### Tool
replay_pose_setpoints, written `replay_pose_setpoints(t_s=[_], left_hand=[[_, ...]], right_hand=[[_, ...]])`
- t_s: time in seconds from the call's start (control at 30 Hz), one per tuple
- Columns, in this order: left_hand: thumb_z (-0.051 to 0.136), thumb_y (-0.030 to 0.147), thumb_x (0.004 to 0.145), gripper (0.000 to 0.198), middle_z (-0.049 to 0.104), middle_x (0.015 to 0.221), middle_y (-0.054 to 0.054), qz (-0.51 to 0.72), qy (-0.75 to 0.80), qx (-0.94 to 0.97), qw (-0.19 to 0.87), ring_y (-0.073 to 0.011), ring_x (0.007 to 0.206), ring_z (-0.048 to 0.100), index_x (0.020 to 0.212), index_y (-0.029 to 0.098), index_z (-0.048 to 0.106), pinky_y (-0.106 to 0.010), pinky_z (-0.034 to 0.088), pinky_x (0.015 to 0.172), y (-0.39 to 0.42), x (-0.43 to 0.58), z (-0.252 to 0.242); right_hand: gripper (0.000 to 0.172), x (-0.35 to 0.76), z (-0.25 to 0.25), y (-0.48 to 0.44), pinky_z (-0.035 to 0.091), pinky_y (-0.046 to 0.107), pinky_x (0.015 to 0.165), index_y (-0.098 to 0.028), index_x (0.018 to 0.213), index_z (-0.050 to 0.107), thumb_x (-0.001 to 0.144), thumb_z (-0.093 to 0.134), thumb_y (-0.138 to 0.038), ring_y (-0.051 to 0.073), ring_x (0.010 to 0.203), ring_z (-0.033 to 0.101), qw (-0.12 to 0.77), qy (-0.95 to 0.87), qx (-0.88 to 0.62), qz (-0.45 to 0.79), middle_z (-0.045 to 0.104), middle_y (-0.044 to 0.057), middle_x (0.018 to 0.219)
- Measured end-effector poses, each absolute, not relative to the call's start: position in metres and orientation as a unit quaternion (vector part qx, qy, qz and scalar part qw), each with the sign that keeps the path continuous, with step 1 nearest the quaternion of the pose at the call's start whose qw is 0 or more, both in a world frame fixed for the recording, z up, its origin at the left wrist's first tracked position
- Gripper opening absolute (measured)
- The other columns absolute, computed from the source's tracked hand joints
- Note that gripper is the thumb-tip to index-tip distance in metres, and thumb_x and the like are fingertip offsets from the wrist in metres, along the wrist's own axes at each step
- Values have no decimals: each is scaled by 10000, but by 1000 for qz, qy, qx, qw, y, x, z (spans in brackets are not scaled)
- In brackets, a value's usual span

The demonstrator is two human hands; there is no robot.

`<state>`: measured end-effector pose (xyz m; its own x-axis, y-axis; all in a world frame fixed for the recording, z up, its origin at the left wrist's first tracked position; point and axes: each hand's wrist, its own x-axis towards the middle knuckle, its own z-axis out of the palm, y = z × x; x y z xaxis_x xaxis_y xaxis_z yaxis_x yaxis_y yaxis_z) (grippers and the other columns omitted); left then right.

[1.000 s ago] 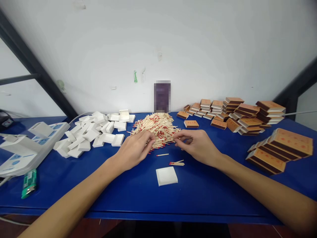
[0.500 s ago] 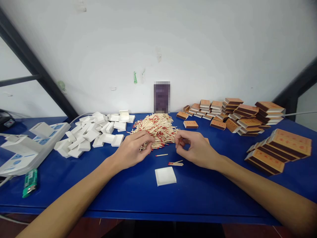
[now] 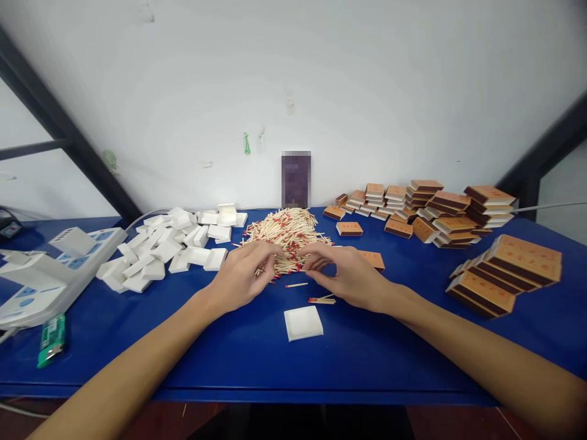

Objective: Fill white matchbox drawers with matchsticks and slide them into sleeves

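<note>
From the head cam, both bare hands are right at the front of a big heap of red-tipped matches (image 3: 288, 229) on a blue table (image 3: 257, 373). Left hand (image 3: 245, 275) is curled at the heap's left side, right hand (image 3: 355, 275) is bent in from the other side, and honestly I can't tell if either one's pinching a match. Just in front there's a loose match (image 3: 297, 285), then a small bunch of matches (image 3: 321, 300), then a white tray (image 3: 303, 324) nearest the person. More white trays (image 3: 160, 247) are piled off left, orange matchboxes (image 3: 452, 220) stacked off right.
</note>
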<state>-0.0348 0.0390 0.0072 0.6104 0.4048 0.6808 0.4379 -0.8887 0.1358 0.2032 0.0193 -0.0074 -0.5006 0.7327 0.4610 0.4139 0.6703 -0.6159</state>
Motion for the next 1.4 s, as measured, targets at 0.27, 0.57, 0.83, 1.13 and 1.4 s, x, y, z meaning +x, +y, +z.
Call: replay_pose_setpoints(t_s=[0.27,0.57,0.83,1.13,1.4], left_hand=[[491,71,856,193,539,612,32,-409,-205,-888,42,-135,693,545,945,190,614,-287,495,715,38,-29,8],[484,63,856,211,688,821,-23,-372,-183,-910,-2,-99,698,620,958,172,634,-220,520,637,36,-30,3],[506,81,895,195,677,872,-36,-354,-166,-920,-27,-110,742,613,1026,170,619,-234,522,683,31,-20,2],[463,116,711,237,576,862,-35,-297,-175,-934,-88,-157,781,552,936,187,485,-299,507,710,19,-18,8],[448,146,788,168,557,897,-33,-347,-211,-906,-123,-156,822,525,949,188,471,-308,460,749,30,-29,17]], right_hand=[[193,184,-11,25,517,259,700,-196,959,670,815,592,-93,145,736,690,318,-869,-340,169,747,9,812],[133,197,-3,23,509,232,627,-193,852,683,800,606,-97,118,635,645,274,-862,-359,229,710,-10,731],[75,204,8,15,491,255,688,-203,901,689,863,637,-239,134,728,640,314,-840,-373,239,726,4,829],[90,194,4,13,482,247,658,-201,858,700,875,613,-215,131,689,647,379,-835,-334,218,729,3,774],[99,203,5,12,482,276,689,-202,856,685,897,595,-212,149,727,632,395,-842,-334,153,708,20,793]])
